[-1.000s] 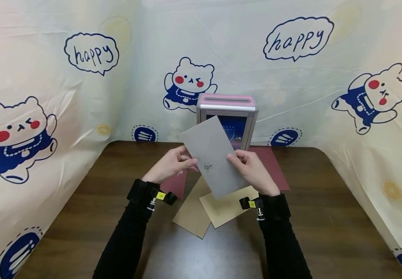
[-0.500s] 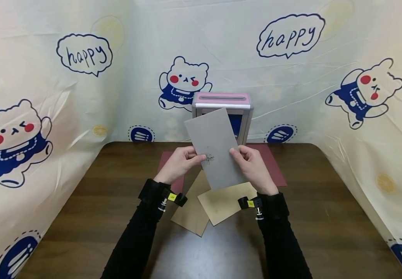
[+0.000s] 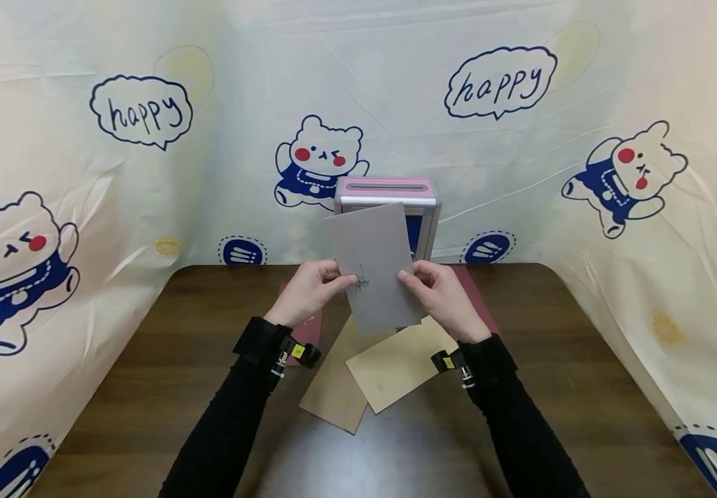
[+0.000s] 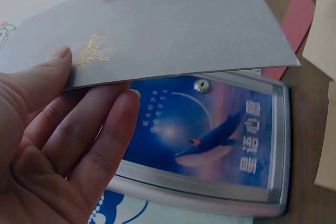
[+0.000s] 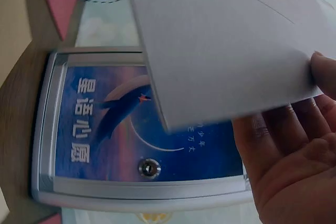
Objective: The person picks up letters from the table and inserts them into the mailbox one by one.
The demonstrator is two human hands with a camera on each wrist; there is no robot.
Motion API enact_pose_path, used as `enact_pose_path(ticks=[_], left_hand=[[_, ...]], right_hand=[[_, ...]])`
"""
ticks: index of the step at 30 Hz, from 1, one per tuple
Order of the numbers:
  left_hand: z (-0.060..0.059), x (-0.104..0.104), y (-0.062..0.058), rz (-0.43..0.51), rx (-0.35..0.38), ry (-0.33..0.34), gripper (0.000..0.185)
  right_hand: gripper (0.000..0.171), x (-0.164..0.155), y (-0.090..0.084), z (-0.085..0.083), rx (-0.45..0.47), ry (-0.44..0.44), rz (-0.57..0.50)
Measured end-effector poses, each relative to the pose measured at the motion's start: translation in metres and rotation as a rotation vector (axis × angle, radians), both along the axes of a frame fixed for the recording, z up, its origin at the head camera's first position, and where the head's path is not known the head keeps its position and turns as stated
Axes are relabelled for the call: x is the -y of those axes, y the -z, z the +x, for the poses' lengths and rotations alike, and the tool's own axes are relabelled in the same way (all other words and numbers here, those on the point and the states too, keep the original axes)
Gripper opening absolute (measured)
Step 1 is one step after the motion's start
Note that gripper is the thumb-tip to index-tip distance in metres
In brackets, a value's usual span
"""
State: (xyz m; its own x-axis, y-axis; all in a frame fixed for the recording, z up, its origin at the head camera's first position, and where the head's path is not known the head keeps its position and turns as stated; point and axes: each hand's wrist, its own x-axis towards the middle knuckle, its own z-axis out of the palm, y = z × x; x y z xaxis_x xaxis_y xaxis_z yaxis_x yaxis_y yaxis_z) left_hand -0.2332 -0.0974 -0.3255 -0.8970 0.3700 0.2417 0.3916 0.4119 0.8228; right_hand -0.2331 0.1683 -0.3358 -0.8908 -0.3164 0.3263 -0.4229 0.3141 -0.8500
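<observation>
Grey card [image 3: 373,266] stood at frame centre, long axis near upright, top edge just below box [image 3: 386,193] slot. Left hand [image 3: 308,294] and right hand [image 3: 442,297] pinched its lower sides, equally near.

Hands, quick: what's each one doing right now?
Left hand: pinches the grey envelope by its left edge.
Right hand: pinches the same envelope by its right edge.
</observation>
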Motion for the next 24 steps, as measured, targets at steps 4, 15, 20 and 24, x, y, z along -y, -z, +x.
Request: enact_pose_path(ticks=[4,15,20,24], left_hand=[[-0.004,0.006,-0.012,-0.053,-0.026,-0.017,0.018],[-0.031,0.014,-0.068,-0.075,-0.132,0.012,0.016],[-0.046,0.013,-0.105,-0.114,-0.176,0.013,0.012],[-0.062,0.011,-0.135,-0.137,-0.199,0.019,0.012]], right_hand=[[0.024,-0.001,-0.011,-0.004,-0.041,-0.024,0.097],[0.025,-0.005,-0.078,-0.029,-0.064,-0.138,0.195],[0.023,-0.008,-0.111,-0.041,-0.05,-0.099,0.176],[0.026,-0.01,-0.137,-0.054,-0.046,-0.067,0.15]])
